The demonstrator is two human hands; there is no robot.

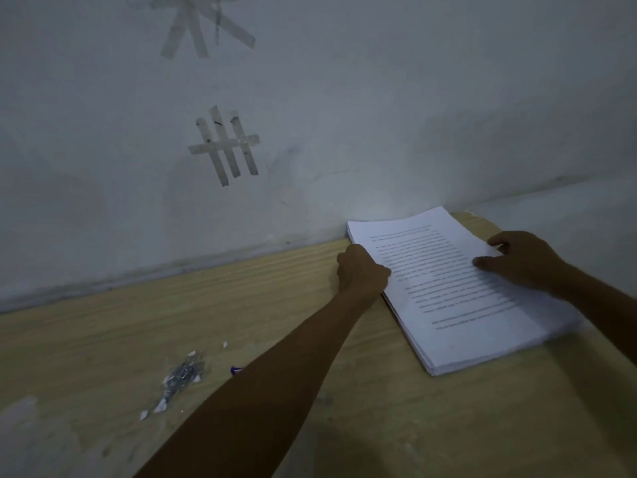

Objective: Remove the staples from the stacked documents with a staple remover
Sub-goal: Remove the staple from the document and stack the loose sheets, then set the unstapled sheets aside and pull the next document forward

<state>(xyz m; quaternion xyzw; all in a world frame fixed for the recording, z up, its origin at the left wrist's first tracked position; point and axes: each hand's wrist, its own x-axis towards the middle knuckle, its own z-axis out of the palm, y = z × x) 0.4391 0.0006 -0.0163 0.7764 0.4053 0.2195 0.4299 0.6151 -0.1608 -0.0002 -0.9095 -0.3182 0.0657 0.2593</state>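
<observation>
Two bare hands rest on one thick stack of documents [458, 298] that lies on the wooden worktop [275, 305], its far corner close to the wall [344, 98]; the stack is white, many sheets deep, its edges slightly uneven, and the top page carries blurred lines of printed text. The left hand [362, 270] sits at the stack's left edge with its fingers curled under, knuckles up; whether they pinch any sheets I cannot tell, as they are hidden. The right hand [524, 260] lies flat on the top page near its right edge; its fingers [482, 262] are straight and slightly spread, pressing on the paper. Well to the left of the left-hand fingers, a small heap of pulled staples [182, 374] and paper scraps lies on the worktop; just beside it, a small purple object [236, 370] peeks out from behind the left forearm. Above the fingers, strips of tape [225, 146] cross on the wall.
</observation>
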